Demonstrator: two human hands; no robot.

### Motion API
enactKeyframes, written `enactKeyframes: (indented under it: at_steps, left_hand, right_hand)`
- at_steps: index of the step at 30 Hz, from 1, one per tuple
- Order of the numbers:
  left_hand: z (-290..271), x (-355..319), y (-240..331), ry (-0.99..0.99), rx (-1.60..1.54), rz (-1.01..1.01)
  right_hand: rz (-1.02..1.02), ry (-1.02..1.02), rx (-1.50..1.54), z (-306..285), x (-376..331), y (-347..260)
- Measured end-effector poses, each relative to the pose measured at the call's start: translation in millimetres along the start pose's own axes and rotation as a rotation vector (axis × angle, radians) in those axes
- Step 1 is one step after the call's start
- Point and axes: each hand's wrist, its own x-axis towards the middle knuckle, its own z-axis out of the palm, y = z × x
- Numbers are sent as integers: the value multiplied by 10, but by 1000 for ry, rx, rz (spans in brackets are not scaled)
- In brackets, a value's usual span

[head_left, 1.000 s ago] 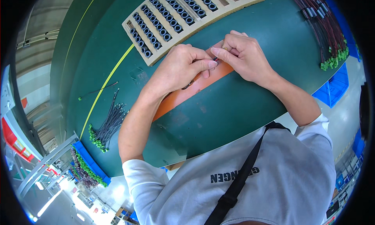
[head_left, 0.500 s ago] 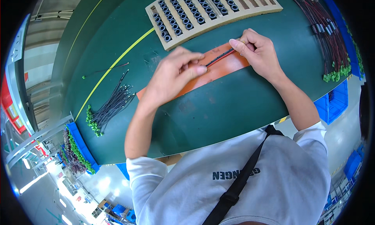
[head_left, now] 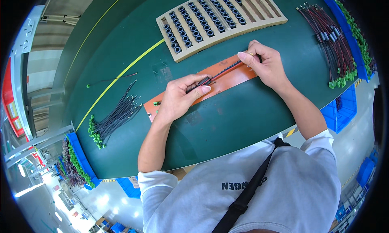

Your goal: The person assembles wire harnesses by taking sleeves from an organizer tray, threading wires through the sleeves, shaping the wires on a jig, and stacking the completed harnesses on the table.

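Note:
A thin red-and-black wire pair (head_left: 225, 69) is stretched between my hands above an orange strip (head_left: 231, 76). My left hand (head_left: 180, 96) is closed on its left part, thumb and fingers around a dark, cylinder-like piece (head_left: 206, 80) on the wires. My right hand (head_left: 265, 65) pinches the other end between thumb and forefinger, and a small yellowish tip shows by the fingers. Beside my left wrist, a small green connector (head_left: 157, 104) lies on the strip's left end. Part of the wires is hidden inside my left hand.
A beige slotted tray (head_left: 227, 36) with rows of black ring-ended cylinders stands beyond my hands. Black wires with green connectors (head_left: 117, 111) lie left, near a single wire (head_left: 113, 78). Red-and-black wires with grey cylinders (head_left: 330, 42) lie right. Blue bins (head_left: 342, 109) flank the green table (head_left: 243, 119).
My left hand has moved slightly right and down and closed around a dark piece on the wires. The right hand keeps its pinch. The whole view has shifted a little.

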Motion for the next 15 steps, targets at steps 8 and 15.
enactKeyframes:
  at_steps: [8,15]
  left_hand:
    - [28,13,44,27,139,76]
    - [86,42,116,211,857,602]
  right_hand:
    - [84,-19,-27,-20,33,8]
    - [-155,-46,-443,-78,55,76]
